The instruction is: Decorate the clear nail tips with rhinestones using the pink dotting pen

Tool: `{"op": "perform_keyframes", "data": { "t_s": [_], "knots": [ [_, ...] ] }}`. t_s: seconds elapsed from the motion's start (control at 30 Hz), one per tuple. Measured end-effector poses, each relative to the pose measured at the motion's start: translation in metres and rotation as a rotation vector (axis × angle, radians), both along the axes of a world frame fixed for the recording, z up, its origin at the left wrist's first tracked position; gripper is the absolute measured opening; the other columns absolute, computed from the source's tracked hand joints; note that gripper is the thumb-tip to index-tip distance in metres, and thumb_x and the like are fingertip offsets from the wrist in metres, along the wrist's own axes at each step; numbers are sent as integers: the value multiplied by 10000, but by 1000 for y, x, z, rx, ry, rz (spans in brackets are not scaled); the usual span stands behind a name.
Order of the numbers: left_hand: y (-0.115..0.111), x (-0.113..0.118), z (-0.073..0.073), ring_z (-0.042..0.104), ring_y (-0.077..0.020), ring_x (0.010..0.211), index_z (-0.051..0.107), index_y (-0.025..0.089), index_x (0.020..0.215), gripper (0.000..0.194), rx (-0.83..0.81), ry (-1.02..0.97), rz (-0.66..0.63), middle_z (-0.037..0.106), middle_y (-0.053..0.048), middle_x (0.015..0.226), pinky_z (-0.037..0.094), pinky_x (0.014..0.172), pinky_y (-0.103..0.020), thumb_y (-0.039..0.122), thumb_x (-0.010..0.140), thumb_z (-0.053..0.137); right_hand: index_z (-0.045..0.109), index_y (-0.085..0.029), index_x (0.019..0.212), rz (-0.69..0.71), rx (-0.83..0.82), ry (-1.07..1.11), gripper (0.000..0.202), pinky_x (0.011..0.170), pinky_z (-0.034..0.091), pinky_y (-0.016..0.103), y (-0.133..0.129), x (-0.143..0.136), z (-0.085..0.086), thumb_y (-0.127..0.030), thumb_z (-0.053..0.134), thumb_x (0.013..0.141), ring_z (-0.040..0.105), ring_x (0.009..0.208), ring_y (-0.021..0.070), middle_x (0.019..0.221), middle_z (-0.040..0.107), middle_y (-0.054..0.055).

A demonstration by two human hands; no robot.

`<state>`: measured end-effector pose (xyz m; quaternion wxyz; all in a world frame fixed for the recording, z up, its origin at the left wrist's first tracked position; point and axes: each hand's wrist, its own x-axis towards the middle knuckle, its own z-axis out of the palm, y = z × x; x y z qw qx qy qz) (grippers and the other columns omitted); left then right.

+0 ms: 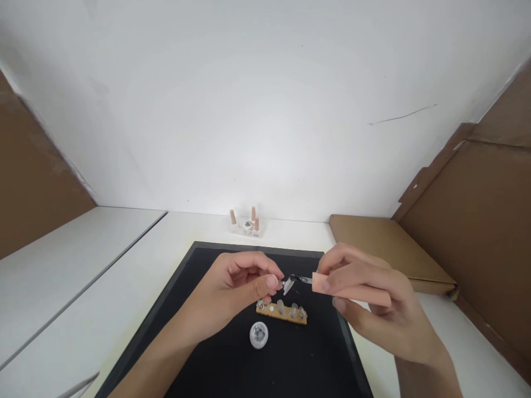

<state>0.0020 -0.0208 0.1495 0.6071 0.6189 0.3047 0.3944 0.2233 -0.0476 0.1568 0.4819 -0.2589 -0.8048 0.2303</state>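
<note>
My left hand [246, 282] is closed in a pinch on a small pale nail tip [289, 285] with a thin support behind it. My right hand [373, 293] grips the peach cap of a nail polish brush [352, 289]. Its dark-wetted bristles reach leftward to the upper edge of the nail tip and appear to touch it. Below the hands, a tan strip [282, 313] carries several clear nail tips on short supports, along with a white dot. Nearer to me sits a round white pot [259, 335] with something silvery inside.
A black mat [232, 365] with a grey border lies under the hands on the white table [124, 287]. At the back stands a clear holder [244, 229] with several peach-capped pieces. To the right are a flat cardboard box [373, 237] and a cardboard side wall [477, 221].
</note>
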Motion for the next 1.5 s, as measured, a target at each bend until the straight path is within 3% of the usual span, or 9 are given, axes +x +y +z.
{"op": "perform_keyframes", "data": {
  "t_s": [0.2,0.53,0.6,0.93,1.23,1.43,1.5],
  "knots": [
    [0,-2,-1,519,-90,613,679,170,774,98,54,24,3,585,7,665,432,582,-199,257,799,641,655,-281,907,-2,-26,66,367,516,433,263,-2,-1,1,6,535,711,545,658,158,758,612,10],
    [-5,0,2,533,-105,685,662,181,792,75,244,148,146,582,-2,746,436,626,-204,190,824,595,662,-253,819,92,-119,122,50,534,410,269,-1,0,-1,-217,629,811,509,622,147,696,602,8],
    [-6,0,3,535,-103,694,659,184,797,76,265,156,152,582,-2,759,438,629,-200,188,829,590,661,-243,786,110,-128,105,68,537,410,269,-1,-1,-1,-251,614,834,497,611,140,680,594,5],
    [-4,5,0,562,-122,722,665,182,816,101,353,194,104,600,-18,794,446,631,-225,174,835,566,645,-216,818,85,-102,37,50,569,401,247,0,-8,-2,-200,606,845,482,657,120,696,528,-6],
    [-4,3,-4,568,-126,732,670,184,815,106,401,211,93,610,-18,791,442,637,-228,162,832,567,625,-212,817,-138,-3,34,71,561,385,244,-3,-6,-5,-168,586,856,461,632,106,684,489,-17],
    [-2,4,-1,568,-123,729,667,185,814,105,423,218,114,610,-15,794,442,633,-227,154,830,568,617,-192,785,59,-7,47,70,543,388,249,-2,-9,-1,-178,589,846,473,625,115,647,512,-14],
    [-2,5,0,569,-121,724,667,186,814,108,422,222,108,610,-15,795,441,626,-223,155,834,565,618,-188,779,60,-22,7,69,544,389,244,-3,-10,1,-166,595,840,478,629,114,647,513,-13]
  ]
}}
